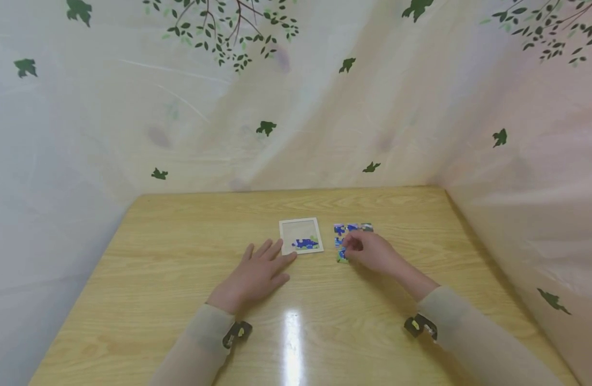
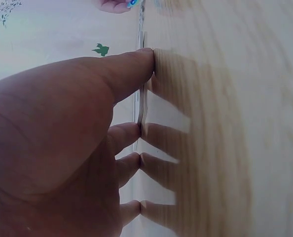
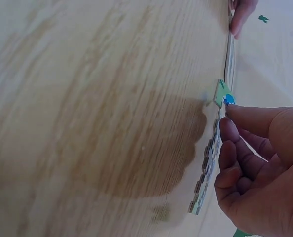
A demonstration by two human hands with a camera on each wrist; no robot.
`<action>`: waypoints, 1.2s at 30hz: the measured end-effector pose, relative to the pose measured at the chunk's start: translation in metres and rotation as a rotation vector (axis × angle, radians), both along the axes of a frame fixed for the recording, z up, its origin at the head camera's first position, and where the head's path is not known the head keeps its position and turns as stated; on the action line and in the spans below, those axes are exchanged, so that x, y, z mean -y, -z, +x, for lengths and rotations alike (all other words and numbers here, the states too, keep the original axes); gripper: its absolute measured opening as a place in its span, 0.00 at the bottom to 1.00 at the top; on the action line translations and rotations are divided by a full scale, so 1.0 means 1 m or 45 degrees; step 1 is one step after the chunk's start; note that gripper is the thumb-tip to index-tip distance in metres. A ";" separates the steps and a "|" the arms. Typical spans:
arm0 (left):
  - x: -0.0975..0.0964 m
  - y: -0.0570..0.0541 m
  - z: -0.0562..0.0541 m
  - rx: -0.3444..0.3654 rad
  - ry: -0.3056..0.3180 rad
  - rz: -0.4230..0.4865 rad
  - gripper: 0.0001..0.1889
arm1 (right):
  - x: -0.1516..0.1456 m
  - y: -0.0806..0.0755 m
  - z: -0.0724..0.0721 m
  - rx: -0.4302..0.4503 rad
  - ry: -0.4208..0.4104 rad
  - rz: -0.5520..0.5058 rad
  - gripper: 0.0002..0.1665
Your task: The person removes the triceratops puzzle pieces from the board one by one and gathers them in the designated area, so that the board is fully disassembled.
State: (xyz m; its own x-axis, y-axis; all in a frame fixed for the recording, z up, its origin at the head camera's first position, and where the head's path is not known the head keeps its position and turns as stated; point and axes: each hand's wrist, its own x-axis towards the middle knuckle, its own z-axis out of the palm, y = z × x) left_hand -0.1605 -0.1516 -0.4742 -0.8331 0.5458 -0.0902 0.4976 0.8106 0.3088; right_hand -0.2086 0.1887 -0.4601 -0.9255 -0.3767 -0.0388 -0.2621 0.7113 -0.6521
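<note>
A white square puzzle frame [image 1: 301,220] lies on the table, with a few joined blue and green jigsaw pieces [image 1: 306,244] along its bottom right. My left hand [image 1: 254,279] is spread at the frame's lower left corner, its fingertips resting on the frame's edge and the tabletop. To the right of the frame, my right hand [image 1: 373,252] pinches a green and blue jigsaw piece [image 3: 219,94] between thumb and index finger, tilted up above the table. Loose jigsaw pieces [image 1: 339,229] lie in rows beneath and beyond this hand, which partly hides them.
The pale wooden table [image 1: 180,279] reflects a bright streak of light near its front. A leaf-printed fabric sheet [image 1: 305,107] hangs behind the table and at both sides. Small dark devices [image 1: 238,333] are strapped to both wrists.
</note>
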 end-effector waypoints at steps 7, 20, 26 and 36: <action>0.002 -0.002 -0.001 0.011 0.001 0.015 0.30 | 0.005 0.001 -0.002 -0.043 0.024 0.144 0.03; 0.003 -0.003 -0.003 0.005 0.010 0.011 0.30 | 0.005 0.004 -0.003 -0.133 0.038 0.232 0.05; 0.003 -0.005 -0.002 0.024 0.015 0.028 0.30 | 0.005 0.004 -0.002 -0.115 0.057 0.223 0.06; 0.003 -0.006 -0.002 0.035 0.013 0.023 0.30 | 0.004 -0.005 -0.005 -0.089 0.138 -0.028 0.06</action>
